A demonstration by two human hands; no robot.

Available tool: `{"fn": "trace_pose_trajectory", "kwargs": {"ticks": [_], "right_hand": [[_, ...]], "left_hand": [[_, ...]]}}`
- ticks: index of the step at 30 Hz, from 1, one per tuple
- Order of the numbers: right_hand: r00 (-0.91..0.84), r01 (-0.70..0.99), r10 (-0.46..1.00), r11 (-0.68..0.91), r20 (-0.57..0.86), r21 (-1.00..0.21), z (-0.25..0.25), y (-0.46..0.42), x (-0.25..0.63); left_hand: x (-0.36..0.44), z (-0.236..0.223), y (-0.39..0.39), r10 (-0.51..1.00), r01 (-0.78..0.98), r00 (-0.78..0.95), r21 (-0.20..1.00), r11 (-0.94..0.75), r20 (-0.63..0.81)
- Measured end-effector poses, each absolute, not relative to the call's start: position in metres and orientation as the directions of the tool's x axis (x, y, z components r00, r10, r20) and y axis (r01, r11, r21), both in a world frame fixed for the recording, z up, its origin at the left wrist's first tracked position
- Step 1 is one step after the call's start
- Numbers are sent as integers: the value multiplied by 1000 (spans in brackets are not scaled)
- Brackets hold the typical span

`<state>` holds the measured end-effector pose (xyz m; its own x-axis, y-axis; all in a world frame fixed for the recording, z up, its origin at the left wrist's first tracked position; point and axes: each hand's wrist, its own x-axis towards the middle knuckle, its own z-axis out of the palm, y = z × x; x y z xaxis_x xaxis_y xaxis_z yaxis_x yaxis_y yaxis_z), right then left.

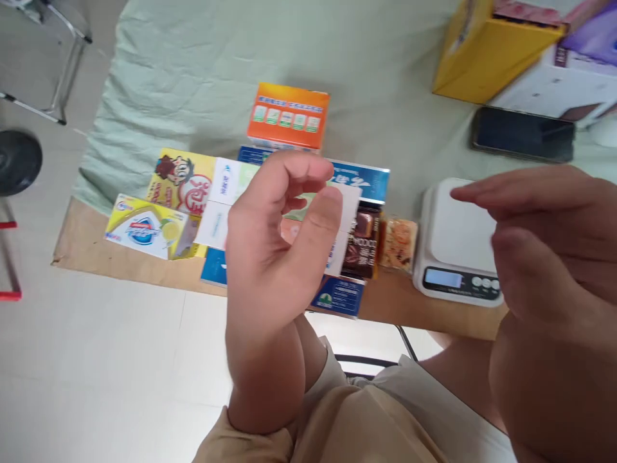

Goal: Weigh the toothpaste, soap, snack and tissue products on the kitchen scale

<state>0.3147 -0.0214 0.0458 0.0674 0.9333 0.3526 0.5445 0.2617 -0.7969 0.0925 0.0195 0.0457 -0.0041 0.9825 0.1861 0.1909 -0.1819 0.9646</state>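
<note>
My left hand (270, 251) is raised over a group of small packages, its fingers curved and the thumb apart from them, holding nothing. Partly hidden beneath it are white boxes (216, 222) and blue boxes (359, 182). To its left lie a yellow soap box (144, 228) with a lemon picture and a yellow package (183, 180) with a cartoon figure. A brown cocoa packet (364, 247) and a clear-wrapped snack (399, 244) sit to the right. My right hand (554, 238) hovers, open and without anything in it, over the right side of a white kitchen scale (463, 225).
An orange box (290, 116) stands behind the group on the green cloth (202, 58). At the back right are a black phone (523, 134) and a large yellow box (496, 54). The table's brown front edge (91, 238) runs before my lap.
</note>
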Motion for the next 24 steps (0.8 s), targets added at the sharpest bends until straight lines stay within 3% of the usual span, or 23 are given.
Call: {"fn": "trace_pose_trajectory", "kwargs": {"ticks": [3, 6, 10, 13, 17, 24], "right_hand": [[408, 505, 850, 95, 334, -858, 35, -69, 356], [615, 503, 678, 56, 403, -862, 22, -107, 409], [805, 549, 331, -104, 492, -829, 15, -150, 501], [862, 504, 147, -340, 485, -794, 6, -176, 566], [952, 302, 112, -501, 285, -811, -21, -198, 611], [984, 123, 177, -610, 16, -782, -27, -212, 618]], "left_hand": [[127, 52, 6, 966, 137, 135, 961, -239, 221], [164, 54, -10, 918, 170, 350, 950, -260, 189], [220, 38, -36, 702, 255, 708, 899, -357, 78], [280, 24, -63, 551, 244, 835, 892, -380, 6], [380, 7, -106, 446, 253, 886, 938, -237, -126], [522, -30, -138, 529, 204, 830, 979, 7, -176]]}}
